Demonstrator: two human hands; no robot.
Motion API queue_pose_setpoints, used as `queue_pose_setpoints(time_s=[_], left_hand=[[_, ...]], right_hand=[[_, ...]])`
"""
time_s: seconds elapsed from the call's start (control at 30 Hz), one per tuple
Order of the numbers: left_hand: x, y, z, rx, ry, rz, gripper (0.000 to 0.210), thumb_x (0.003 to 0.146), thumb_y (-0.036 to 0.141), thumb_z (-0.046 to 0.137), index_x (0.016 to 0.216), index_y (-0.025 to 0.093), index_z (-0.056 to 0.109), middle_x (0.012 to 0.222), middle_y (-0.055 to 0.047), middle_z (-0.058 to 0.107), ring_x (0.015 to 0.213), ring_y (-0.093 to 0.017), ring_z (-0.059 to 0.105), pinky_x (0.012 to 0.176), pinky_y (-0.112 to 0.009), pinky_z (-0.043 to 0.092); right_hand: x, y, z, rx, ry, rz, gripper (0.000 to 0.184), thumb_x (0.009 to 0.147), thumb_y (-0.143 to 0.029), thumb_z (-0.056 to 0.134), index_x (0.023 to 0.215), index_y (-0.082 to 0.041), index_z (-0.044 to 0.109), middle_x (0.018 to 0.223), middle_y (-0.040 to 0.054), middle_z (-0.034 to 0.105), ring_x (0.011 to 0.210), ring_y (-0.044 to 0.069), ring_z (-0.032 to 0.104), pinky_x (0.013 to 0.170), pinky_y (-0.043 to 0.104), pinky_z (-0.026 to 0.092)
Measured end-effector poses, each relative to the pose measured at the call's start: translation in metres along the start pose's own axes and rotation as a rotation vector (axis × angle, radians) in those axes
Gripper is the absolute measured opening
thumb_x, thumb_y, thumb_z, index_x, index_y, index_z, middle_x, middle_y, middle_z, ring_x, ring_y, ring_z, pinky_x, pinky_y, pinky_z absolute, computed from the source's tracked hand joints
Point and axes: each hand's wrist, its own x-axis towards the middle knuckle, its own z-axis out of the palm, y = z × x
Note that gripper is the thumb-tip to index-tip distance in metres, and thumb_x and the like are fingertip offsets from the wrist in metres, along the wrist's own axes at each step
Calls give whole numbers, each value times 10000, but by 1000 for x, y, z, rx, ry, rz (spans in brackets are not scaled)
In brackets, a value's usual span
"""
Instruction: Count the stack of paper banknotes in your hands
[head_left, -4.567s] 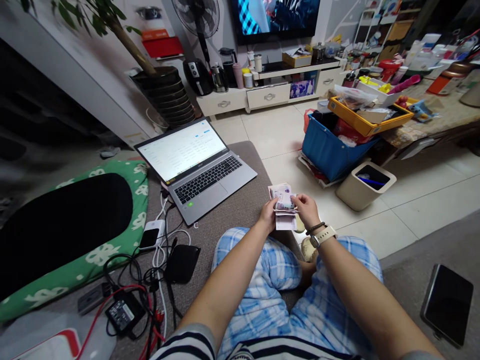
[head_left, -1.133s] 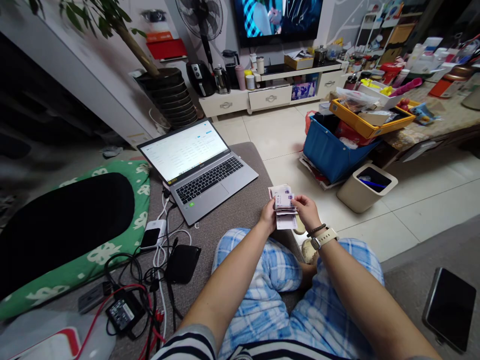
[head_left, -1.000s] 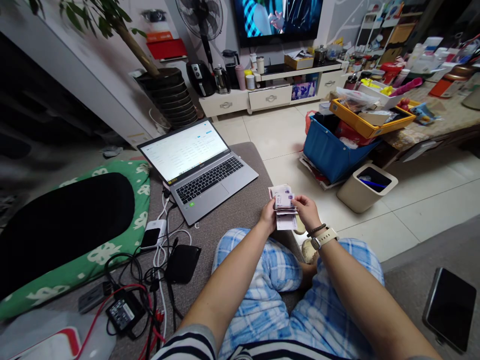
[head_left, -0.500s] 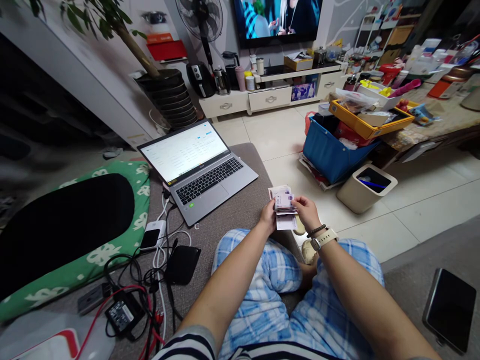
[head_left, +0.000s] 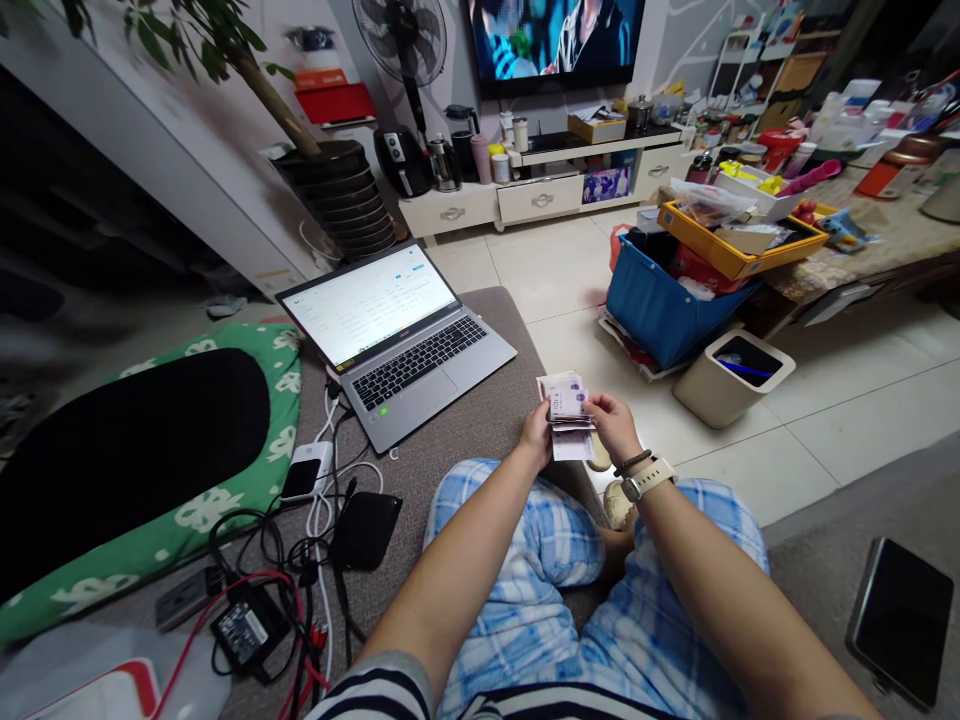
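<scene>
A stack of purplish banknotes (head_left: 572, 446) is held in front of my knees, folded or fanned so that some notes stick out above and below. My left hand (head_left: 535, 434) is closed around the stack's left side. At its right edge, the fingers of my right hand (head_left: 613, 425) pinch the top note (head_left: 568, 403). A cream watch (head_left: 649, 478) and a dark bracelet sit on my right wrist. Fingertips under the notes are hidden.
An open laptop (head_left: 409, 350) rests on the grey couch to the left, with tangled cables and a black wallet-like item (head_left: 365, 530) nearer me. A phone-like device (head_left: 900, 620) lies at right. Beyond stand a beige bin (head_left: 697, 385) and a blue box (head_left: 652, 310).
The top note and my right fingers have shifted very slightly; both hands stay on the stack. The television picture has changed.
</scene>
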Motion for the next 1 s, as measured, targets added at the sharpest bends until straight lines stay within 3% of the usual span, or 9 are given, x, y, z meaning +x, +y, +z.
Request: queue_pose_setpoints(time_s=[0.43, 0.8, 1.0], left_hand=[[-6, 2, 9, 8, 29, -19, 259, 906, 262, 541, 1014, 114, 724, 909, -111, 780, 876, -276, 750, 871, -415, 577], [2, 1, -2, 25, -8, -6, 239, 864, 283, 636, 997, 96, 702, 887, -134, 768, 864, -272, 749, 888, -389, 565], [1, 0, -2, 88, 3, 53, 145, 800, 207, 679, 911, 114, 690, 798, -102, 752, 829, -266, 740, 869, -396, 563]], right_hand=[[0, -1, 1, -50, 5, 2, 459, 651, -649, 722, 669, -206, 603, 648, 23, 635, 637, 182, 544, 590, 304, 419], [-2, -5, 2, 17, -46, 45, 394, 725, -608, 660, 679, -222, 597, 536, -11, 563, 553, 170, 512, 597, 315, 418], [1, 3, -1, -44, 84, 26, 404, 631, -563, 772, 714, -218, 580, 650, -9, 593, 630, 168, 534, 620, 299, 427]])
